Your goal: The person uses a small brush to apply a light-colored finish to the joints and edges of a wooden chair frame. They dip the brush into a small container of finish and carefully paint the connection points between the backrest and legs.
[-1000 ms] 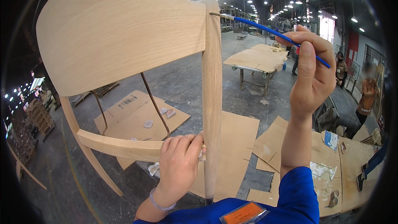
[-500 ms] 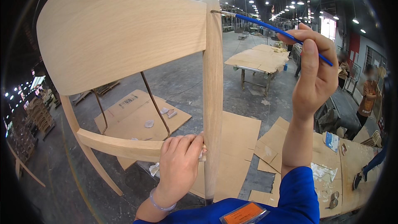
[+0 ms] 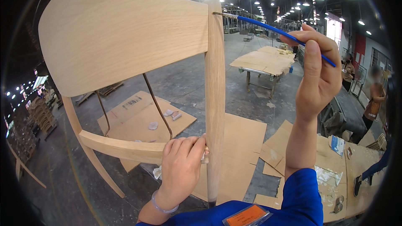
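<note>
A pale wooden chair frame (image 3: pixel 125 37) stands close in front of me, with a broad curved backrest, an upright post (image 3: pixel 215 100) and a lower rail (image 3: pixel 121 145). In my right hand (image 3: pixel 315 71), a thin blue-handled paintbrush (image 3: pixel 268 26) is pinched between thumb and fingers. Its dark bristles touch the post near the top, beside the backrest's edge. My left hand (image 3: pixel 181 169) is closed over the right end of the rail, against the post. Something small and pale shows by its fingertips, too little visible to name.
Cardboard sheets (image 3: pixel 238 155) cover the floor below, with crumpled scraps on one. A cardboard-topped table (image 3: pixel 266 60) stands beyond the post. At right are a littered work surface (image 3: pixel 326 155) and several people. Stacked wooden parts (image 3: pixel 42 113) stand at far left.
The background has shifted slightly to the right in view. Both hands, the paintbrush and the chair frame hold nearly the same places, with the bristles still on the post.
</note>
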A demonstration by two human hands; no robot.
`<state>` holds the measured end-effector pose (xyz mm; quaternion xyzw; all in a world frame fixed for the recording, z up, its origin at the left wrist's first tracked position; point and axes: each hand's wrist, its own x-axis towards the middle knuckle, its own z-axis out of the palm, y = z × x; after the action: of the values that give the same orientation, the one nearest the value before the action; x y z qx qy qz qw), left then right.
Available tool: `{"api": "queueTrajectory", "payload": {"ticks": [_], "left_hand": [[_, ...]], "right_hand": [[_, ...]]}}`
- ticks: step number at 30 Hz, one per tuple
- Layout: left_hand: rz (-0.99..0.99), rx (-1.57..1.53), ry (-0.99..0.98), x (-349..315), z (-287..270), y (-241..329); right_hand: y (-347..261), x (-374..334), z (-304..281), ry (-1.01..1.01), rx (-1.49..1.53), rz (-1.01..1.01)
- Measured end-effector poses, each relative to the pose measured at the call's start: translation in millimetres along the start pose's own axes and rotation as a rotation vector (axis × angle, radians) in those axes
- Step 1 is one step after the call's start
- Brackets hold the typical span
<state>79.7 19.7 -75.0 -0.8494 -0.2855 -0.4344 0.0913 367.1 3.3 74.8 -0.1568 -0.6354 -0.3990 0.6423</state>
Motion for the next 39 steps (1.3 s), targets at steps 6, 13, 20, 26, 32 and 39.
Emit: {"api": "queueTrajectory", "payload": {"ticks": [6, 13, 20, 26, 32, 39], "left_hand": [[-0.004, 0.001, 0.008, 1, 0, -4], [-0.014, -0.014, -0.001, 2, 0, -9], [-0.008, -0.004, 0.022, 3, 2, -14], [-0.005, 0.011, 0.029, 4, 3, -19], [-0.003, 0.019, 0.034, 3, 5, -24], [-0.007, 0.017, 0.038, 4, 5, -30]], "right_hand": [[4, -3, 7, 0.004, 0.05, 0.003], [4, -5, 13, -0.001, 0.027, 0.049], [11, -5, 18, 0.001, 0.046, -0.012], [13, -6, 23, 0.009, 0.052, -0.011], [18, -7, 26, 0.022, -0.002, -0.028], [18, -6, 33, 0.045, 0.071, -0.001]]}}
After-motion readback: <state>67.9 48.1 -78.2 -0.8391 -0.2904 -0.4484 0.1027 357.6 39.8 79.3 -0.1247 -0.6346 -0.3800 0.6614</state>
